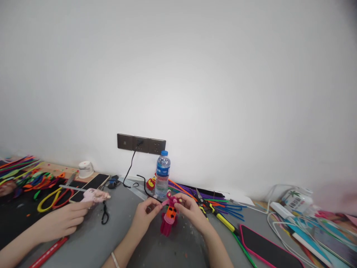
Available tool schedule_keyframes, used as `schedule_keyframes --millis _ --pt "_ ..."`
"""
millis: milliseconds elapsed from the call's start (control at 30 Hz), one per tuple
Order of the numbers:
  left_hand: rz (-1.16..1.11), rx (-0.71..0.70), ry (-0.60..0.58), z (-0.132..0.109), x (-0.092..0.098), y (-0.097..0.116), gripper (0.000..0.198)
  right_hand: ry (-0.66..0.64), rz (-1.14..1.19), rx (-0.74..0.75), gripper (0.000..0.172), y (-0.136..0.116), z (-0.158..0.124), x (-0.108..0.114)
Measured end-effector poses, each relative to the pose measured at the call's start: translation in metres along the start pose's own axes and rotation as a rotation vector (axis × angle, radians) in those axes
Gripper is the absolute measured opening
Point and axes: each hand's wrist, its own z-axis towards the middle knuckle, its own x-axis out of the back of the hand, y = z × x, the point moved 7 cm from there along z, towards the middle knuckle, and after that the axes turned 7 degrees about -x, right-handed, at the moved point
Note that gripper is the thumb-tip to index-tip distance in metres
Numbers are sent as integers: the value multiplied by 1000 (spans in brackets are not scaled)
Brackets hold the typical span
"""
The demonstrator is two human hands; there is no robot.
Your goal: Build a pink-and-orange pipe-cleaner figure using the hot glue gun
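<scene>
A small pipe-cleaner figure [169,217], pink, orange and dark red, stands on the grey table [117,238] in front of me. My left hand [146,213] pinches its left side near the top, fingers closed. My right hand [189,210] grips the upper right of the figure, fingers curled round it. A bracelet sits on my left wrist.
A water bottle [162,174] stands behind the figure, below a wall socket strip [141,143]. Loose pipe cleaners [212,199], pliers [201,201] and a pink-cased phone [267,250] lie right. Another person's hand [63,219] at left holds a pink fluffy piece [95,194]; a second phone [89,187] lies there.
</scene>
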Motion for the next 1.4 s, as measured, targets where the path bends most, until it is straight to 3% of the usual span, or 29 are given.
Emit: schedule_keyframes --millis 500,633,800,1067,1400 --pt "18 48 -56 -2 -6 -1 42 261 86 110 33 -6 2 31" --pt "39 50 -20 -1 -5 -3 54 246 75 112 35 -4 4 31" --pt "-131 98 53 -3 -3 -4 42 243 62 113 33 -3 3 29" --pt "-228 101 -167 -9 -25 3 46 206 118 144 30 -8 6 19" --pt "-179 110 -108 -6 -16 -3 40 228 77 123 35 -7 5 15"
